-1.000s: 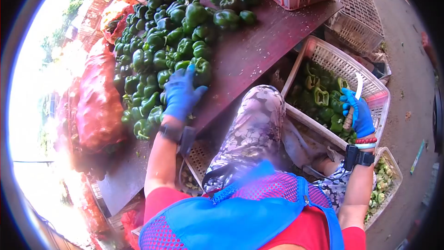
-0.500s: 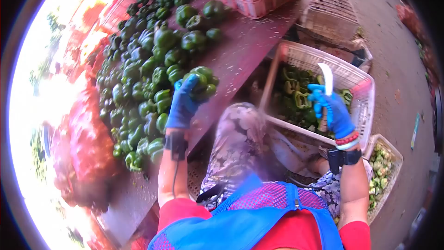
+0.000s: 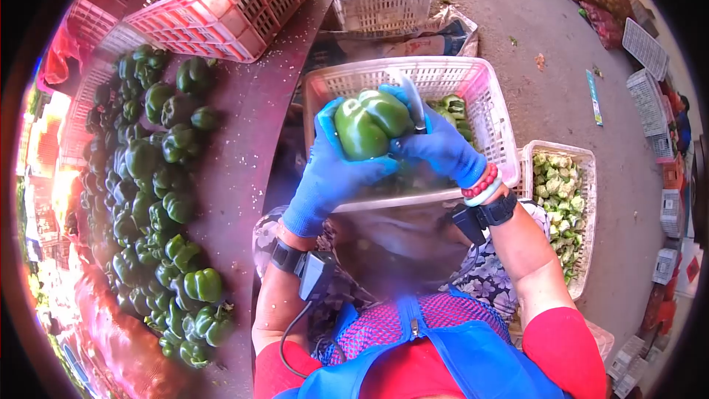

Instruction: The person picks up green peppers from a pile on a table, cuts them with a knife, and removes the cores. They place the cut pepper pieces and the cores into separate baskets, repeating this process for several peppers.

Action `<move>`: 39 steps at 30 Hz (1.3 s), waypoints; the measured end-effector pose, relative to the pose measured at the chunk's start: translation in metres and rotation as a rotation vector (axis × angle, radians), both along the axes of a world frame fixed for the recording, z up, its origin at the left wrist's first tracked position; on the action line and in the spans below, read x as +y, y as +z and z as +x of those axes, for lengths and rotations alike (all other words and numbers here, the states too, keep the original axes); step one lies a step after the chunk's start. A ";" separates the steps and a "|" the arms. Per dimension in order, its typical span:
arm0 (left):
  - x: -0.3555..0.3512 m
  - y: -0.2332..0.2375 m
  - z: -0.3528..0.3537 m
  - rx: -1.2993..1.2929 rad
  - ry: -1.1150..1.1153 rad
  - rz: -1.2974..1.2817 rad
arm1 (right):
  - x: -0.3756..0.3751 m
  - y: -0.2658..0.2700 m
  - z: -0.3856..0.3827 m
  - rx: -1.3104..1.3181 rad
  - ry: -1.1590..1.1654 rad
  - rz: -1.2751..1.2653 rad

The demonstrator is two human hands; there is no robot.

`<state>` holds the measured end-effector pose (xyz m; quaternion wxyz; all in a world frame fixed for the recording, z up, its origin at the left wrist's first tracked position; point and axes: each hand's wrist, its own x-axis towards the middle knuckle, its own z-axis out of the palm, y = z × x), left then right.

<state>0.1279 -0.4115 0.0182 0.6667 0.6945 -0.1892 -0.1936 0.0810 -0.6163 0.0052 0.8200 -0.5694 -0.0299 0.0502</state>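
A large green bell pepper (image 3: 363,127) is held above the crate, with my left hand (image 3: 323,170), in a blue glove, wrapped round its left side and underside. My right hand (image 3: 443,149), also gloved in blue, grips a knife (image 3: 414,102) whose pale blade points up beside the pepper. The right fingers touch or nearly touch the pepper's right side. Below both hands stands a whitish plastic crate (image 3: 491,118) with cut green peppers (image 3: 452,109) inside. Many whole green peppers (image 3: 140,159) lie heaped on the table at the left.
The dark red table (image 3: 236,118) has its edge left of the crate. A red crate (image 3: 221,11) stands on its far end. Another pale crate (image 3: 380,0) is beyond. A small crate (image 3: 588,225) of pale green pieces (image 3: 557,192) sits at the right.
The view has turned towards the right. My left hand has carried a pepper from the table to above the crate, and my right hand with the knife has come up against it.
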 end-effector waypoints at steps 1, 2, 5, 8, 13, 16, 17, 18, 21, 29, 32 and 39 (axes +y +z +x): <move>0.002 -0.011 0.001 -0.044 0.007 0.017 | -0.003 0.002 0.003 -0.223 -0.013 -0.365; 0.002 -0.011 0.001 -0.045 -0.002 0.010 | -0.004 0.006 0.001 -0.210 -0.002 -0.416; -0.001 -0.009 0.005 0.009 -0.008 -0.023 | -0.006 0.003 -0.001 -0.184 0.030 -0.530; -0.004 -0.008 0.011 0.171 0.075 -0.071 | -0.002 -0.004 -0.003 -0.218 -0.172 -0.829; -0.001 -0.014 0.027 0.470 0.037 -0.538 | -0.034 -0.007 -0.005 0.242 -0.092 0.141; 0.013 -0.015 0.040 0.790 -0.042 -0.783 | -0.032 0.024 0.000 0.232 -0.436 0.573; 0.016 -0.019 0.042 0.824 -0.068 -0.841 | -0.029 0.017 -0.001 0.373 -0.384 0.754; 0.017 -0.019 0.044 0.822 -0.069 -0.839 | -0.027 0.004 0.000 0.509 -0.323 0.934; 0.012 -0.020 0.046 0.744 -0.062 -0.793 | -0.009 -0.039 -0.029 0.561 0.023 0.549; -0.007 -0.024 0.037 0.349 0.093 -0.299 | 0.001 0.004 -0.023 0.019 -0.316 -0.859; -0.020 -0.004 0.025 0.294 0.137 -0.138 | 0.010 -0.007 -0.020 -0.083 -0.307 -1.026; -0.036 -0.014 0.017 -0.073 0.120 0.194 | 0.008 -0.055 -0.010 -0.046 -0.322 -1.115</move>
